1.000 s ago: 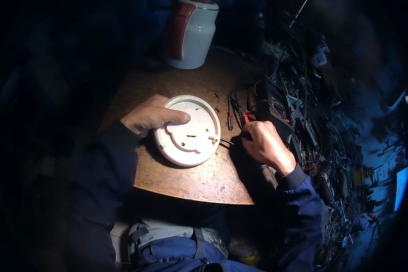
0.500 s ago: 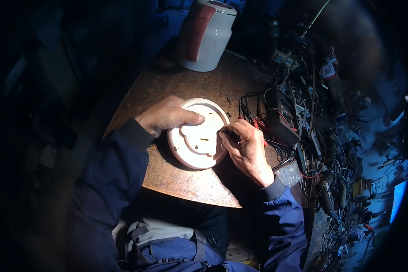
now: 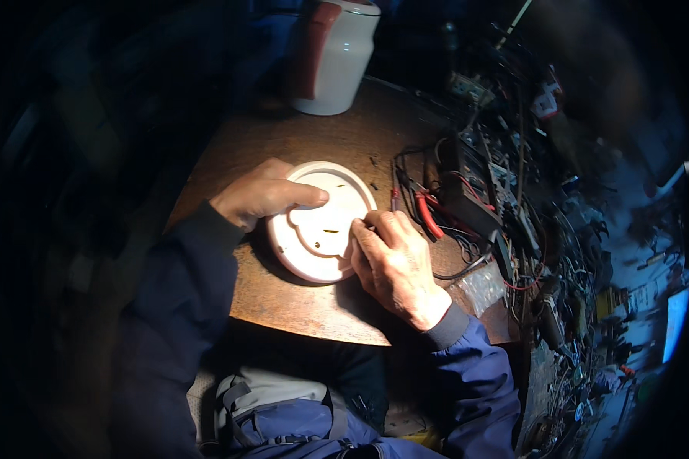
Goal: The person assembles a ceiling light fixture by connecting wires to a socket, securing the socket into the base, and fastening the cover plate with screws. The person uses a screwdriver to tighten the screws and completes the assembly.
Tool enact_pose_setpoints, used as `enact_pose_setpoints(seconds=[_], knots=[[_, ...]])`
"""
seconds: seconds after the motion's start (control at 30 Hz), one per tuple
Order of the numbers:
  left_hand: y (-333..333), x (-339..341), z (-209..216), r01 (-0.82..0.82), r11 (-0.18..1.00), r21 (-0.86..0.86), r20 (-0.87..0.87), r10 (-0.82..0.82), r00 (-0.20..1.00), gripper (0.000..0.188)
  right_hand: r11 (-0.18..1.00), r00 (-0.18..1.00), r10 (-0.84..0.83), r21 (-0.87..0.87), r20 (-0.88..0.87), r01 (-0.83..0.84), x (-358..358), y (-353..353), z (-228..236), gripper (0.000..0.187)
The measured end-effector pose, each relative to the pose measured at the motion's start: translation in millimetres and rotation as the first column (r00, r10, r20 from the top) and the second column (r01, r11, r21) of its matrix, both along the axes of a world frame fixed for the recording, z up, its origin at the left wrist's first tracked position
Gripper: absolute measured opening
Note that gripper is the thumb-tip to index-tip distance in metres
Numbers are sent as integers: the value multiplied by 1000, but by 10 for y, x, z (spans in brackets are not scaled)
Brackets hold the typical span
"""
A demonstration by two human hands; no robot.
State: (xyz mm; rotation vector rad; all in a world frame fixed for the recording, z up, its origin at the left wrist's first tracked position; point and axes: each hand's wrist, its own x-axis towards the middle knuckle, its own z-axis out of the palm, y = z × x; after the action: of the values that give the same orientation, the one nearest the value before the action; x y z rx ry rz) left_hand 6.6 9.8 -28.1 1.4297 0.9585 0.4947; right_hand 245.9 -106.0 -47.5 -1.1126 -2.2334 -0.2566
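A round white plastic base (image 3: 302, 264), like the underside of a kettle's power base, lies tilted over the wooden table with slots and small holes in its face. My left hand (image 3: 264, 195) grips its upper left rim, thumb flat on the face and the other fingers hidden beneath. At the right side of the base, my right hand (image 3: 394, 264) is closed, with thumb and fingertips pressed together against the edge. Whatever sits between those fingertips is too small or hidden to make out. Two small dark screws (image 3: 373, 174) lie just beyond the base.
A white kettle (image 3: 344, 61) with a red handle stands at the table's far end. Red-handled pliers (image 3: 429, 216), cables and a dark box-shaped device (image 3: 463, 187) crowd the right side. A clear plastic bag (image 3: 482, 288) lies near my right wrist. The wooden table (image 3: 298, 314) ends close to me.
The whole view has shifted slightly, so table and hands sit further left. My right hand has turned a little at the base's right edge and uncovers more of the pliers. My left hand keeps its grip.
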Motion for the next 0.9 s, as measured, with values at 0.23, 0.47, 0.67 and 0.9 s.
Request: enact_pose_setpoints(seconds=[0.23, 0.47, 0.67, 0.9], knots=[[-20, -21, -17, -19, 999, -27, 36, 20, 999, 54, 988, 976, -24, -153, -218, -10, 298, 64, 101, 30], [-20, 35, -23, -25, 1000, 6, 23, 25, 999, 52, 869, 931, -326, -337, 162, 363, 931, -27, 229, 16], [-24, 8, -28, -46, 997, -54, 34, 48, 998, 48, 822, 858, -427, -272, 286, 500, 823, -22, 56, 11], [30, -86, -121, 18, 999, -41, 149, -12, 989, 52, 890, 933, -349, -279, 91, 360, 800, -28, 130, 11]])
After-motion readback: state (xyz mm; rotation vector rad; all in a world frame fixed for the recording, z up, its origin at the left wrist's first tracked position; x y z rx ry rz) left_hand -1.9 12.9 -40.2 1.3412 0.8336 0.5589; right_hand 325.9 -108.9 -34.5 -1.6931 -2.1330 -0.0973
